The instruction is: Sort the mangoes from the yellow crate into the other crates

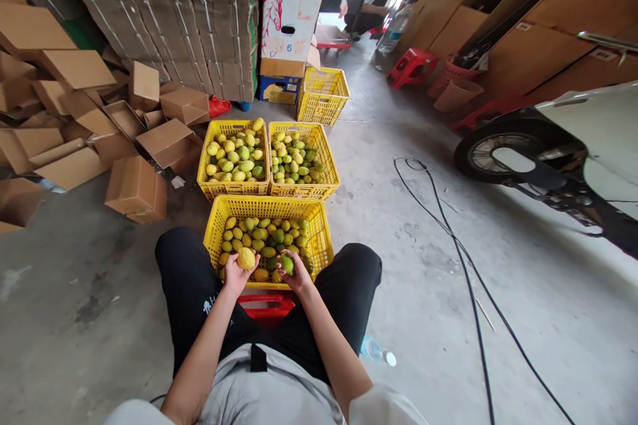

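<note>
My left hand [234, 275] holds a yellow fruit [246, 257] above the near edge of the closest yellow crate [319, 239]. My right hand [296, 274] grips a green fruit [287, 263] just to the right of it. That crate sits between my knees and is filled with green and yellow fruit. Beyond it stand two more yellow crates side by side: the left crate [204, 169] holds mostly yellow fruit, the right crate [329, 166] mostly green.
Loose cardboard boxes [137, 189] lie at left, with stacked flat cartons behind. An empty yellow crate [323, 96] stands further back. A black cable [461, 259] runs across the floor at right, next to a scooter wheel [503, 156]. Another person sits far back.
</note>
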Demonstrator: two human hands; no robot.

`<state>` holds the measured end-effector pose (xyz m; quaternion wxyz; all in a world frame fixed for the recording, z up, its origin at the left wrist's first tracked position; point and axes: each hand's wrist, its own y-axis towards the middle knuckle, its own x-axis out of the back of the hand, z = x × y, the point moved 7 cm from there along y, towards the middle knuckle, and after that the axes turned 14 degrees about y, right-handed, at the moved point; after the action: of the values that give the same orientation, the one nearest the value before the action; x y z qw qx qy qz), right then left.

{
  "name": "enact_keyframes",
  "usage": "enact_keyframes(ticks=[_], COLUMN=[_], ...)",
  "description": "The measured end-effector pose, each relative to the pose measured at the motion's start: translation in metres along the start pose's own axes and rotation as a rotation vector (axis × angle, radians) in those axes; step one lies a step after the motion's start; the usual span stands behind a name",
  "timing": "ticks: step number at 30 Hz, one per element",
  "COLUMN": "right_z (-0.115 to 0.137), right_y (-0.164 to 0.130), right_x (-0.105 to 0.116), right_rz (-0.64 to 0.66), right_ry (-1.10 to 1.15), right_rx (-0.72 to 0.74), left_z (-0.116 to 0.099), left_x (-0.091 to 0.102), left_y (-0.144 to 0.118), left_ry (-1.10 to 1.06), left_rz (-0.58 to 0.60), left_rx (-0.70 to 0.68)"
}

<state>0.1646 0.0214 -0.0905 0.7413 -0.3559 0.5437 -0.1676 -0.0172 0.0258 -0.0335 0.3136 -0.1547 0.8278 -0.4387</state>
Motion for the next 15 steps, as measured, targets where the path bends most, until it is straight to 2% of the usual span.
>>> enact_keyframes(ticks=[4, 8, 11, 15], right_z=[0.0001, 0.0004, 0.0012, 0.0028], right_y=[-0.0007, -0.0003, 0.0002, 0.0016], right_x=[0.0007, -0.0044, -0.0051, 0.0026], right_rz=[-0.010, 0.078, 0.112, 0.061], right_ry=[0.020, 0.120, 0.133, 0.109], right_rx=[0.033, 0.027, 0.027, 0.057], left_z=[-0.0012, -0.0048, -0.0059, 0.0018], left_x=[0.0008, 0.0035, 0.0001, -0.0022], left_y=[0.0010, -0.0021, -0.0039, -0.0023], left_ry=[0.079, 0.122, 0.125, 0.097], left_rz=[-0.006, -0.039, 0.028, 0.116], left_rx=[-0.027, -0.104, -0.133, -0.083])
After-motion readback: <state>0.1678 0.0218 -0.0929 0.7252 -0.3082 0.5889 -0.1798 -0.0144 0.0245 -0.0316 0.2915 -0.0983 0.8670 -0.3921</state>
